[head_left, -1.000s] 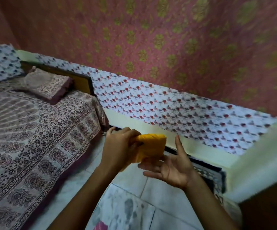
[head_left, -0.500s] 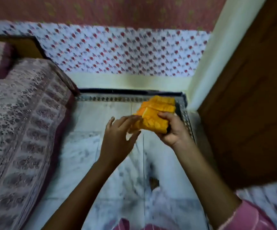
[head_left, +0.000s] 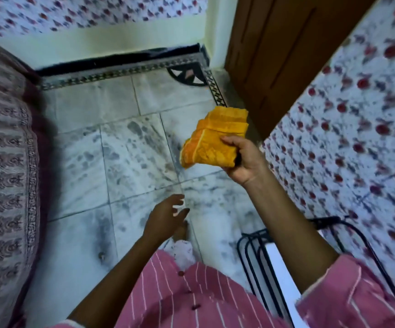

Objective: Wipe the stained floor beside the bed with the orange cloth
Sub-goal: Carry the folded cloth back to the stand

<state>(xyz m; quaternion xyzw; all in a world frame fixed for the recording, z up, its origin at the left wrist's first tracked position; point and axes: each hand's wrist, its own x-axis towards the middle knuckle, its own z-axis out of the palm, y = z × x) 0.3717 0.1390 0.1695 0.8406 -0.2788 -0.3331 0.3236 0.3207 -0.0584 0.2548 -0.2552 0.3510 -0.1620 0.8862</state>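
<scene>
Head view: right hand (head_left: 244,162) grips the folded orange cloth (head_left: 212,140) above the stained floor (head_left: 135,147); left hand (head_left: 165,216) hangs loose, empty; wiping hasn't begun, so next I'd crouch down beside the bed (head_left: 4,162).

Open stained floor (head_left: 132,150) mid-frame, bed (head_left: 4,162) hemming left; black wire rack (head_left: 324,221) lower right

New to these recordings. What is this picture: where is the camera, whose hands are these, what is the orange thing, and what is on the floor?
No machine here: a person wears one wide-angle camera on the head, looking down at their bare hands. The right hand holds a folded orange cloth in the air. The left hand is open, empty. Below lies the floor, pale tiles with dark smudges. The bed runs along the left edge; a brown door stands upper right, a black wire rack lower right.
</scene>
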